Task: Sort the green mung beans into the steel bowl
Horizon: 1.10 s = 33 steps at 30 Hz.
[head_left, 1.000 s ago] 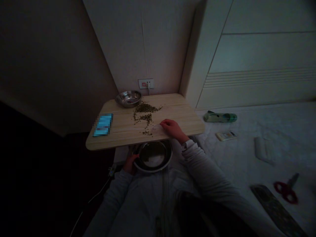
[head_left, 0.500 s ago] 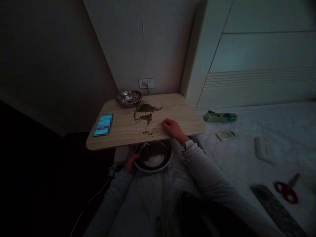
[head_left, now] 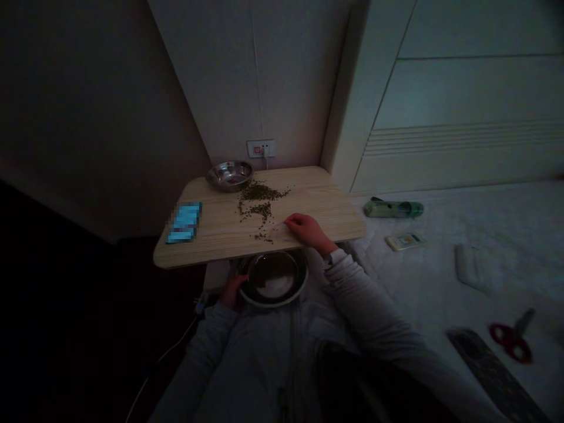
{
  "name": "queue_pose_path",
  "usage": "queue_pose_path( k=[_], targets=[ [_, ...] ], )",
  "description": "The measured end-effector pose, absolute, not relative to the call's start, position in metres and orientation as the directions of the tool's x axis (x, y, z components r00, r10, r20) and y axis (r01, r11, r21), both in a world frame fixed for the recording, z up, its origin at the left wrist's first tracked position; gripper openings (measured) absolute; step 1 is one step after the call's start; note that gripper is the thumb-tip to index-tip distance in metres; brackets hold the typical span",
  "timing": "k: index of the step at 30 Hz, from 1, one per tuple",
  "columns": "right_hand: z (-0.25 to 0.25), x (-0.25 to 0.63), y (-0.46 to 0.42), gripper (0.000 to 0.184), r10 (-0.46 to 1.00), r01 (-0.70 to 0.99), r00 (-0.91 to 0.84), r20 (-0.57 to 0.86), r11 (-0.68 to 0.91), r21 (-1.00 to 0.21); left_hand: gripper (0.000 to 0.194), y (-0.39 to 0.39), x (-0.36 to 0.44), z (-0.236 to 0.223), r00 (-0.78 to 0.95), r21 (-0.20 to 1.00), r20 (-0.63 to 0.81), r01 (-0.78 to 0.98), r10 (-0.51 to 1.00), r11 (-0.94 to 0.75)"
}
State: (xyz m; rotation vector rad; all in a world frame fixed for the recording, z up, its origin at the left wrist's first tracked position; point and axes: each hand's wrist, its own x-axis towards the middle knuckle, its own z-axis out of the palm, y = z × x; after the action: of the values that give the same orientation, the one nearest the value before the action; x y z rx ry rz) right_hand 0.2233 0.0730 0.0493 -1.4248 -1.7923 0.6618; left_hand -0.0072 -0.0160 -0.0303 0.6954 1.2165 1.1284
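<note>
My left hand is closed on the left rim of a metal bowl, held at my lap just below the table's front edge. Something dark lies inside the bowl, too dim to make out. Over the small wooden table, my right hand pinches a thin, pale, see-through piece; its kind is unclear. Left of that piece, small dark-green beans lie spread in a heap with a trail running toward the front edge. Behind them stands a shiny metal bowl, its contents unclear.
A lit phone lies at the table's left. On the white bed at right are a green bottle, a pale phone-like object, a white packet, red-handled scissors and a dark patterned strip. A socket is on the wall.
My right hand has shifted slightly left with the thin see-through piece. My left hand stays on the bowl's rim, and the beans look much the same.
</note>
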Motion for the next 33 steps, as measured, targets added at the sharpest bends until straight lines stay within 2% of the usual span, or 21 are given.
queue_pose_path(
  k=[8,15,17,21,24,33],
  targets=[
    [0.049,0.224,0.072,0.020,0.963,0.556,-0.144,0.228,0.270,-0.786,0.011,-0.015,-0.001,-0.020,-0.071,0.896,-0.368,-0.295,0.927,0.333],
    [0.049,0.224,0.072,0.020,0.963,0.571,-0.152,0.222,0.269,-0.776,0.005,-0.017,0.002,-0.019,0.033,0.880,-0.353,-0.329,0.935,0.343],
    [0.049,0.225,0.072,0.020,0.963,0.571,-0.157,0.220,0.270,-0.775,0.003,-0.018,-0.001,-0.021,0.011,0.895,-0.330,-0.315,0.944,0.317],
    [0.049,0.226,0.073,0.022,0.967,0.564,-0.165,0.194,0.254,-0.786,0.011,-0.017,-0.013,-0.032,-0.049,0.953,-0.239,-0.203,0.970,0.225],
    [0.049,0.225,0.072,0.022,0.968,0.563,-0.176,0.177,0.246,-0.789,0.009,-0.015,-0.018,-0.042,-0.018,0.966,-0.233,-0.120,0.972,0.229],
    [0.050,0.226,0.069,0.023,0.961,0.522,-0.216,0.171,0.262,-0.812,0.007,-0.012,-0.017,-0.051,-0.009,0.958,-0.234,-0.175,0.972,0.229]
  ],
)
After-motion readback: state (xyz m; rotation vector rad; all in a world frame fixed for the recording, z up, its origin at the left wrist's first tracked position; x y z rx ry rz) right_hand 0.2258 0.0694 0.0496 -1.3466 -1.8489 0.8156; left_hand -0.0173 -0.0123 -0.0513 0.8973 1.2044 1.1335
